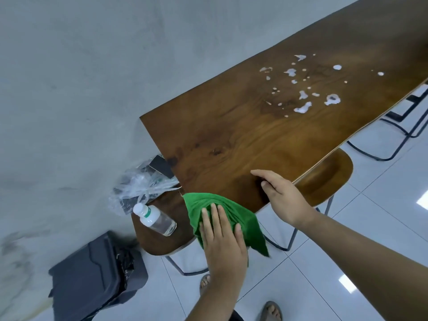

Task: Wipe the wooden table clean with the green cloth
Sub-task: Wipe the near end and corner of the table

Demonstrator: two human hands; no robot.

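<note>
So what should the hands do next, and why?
Probably carry the green cloth up onto the wooden table toward the white spills. The left hand has the cloth off the table's near corner, the right hand rests at the table edge, and the spills lie unwiped farther along.

Plain canteen-like room: long wooden table (266, 135), metal-legged chairs (324, 179), tiled floor (347, 239)

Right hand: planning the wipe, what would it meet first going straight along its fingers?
Likely only bare wooden table; the right hand points up-left, and the white spill lies off to the right.
</note>
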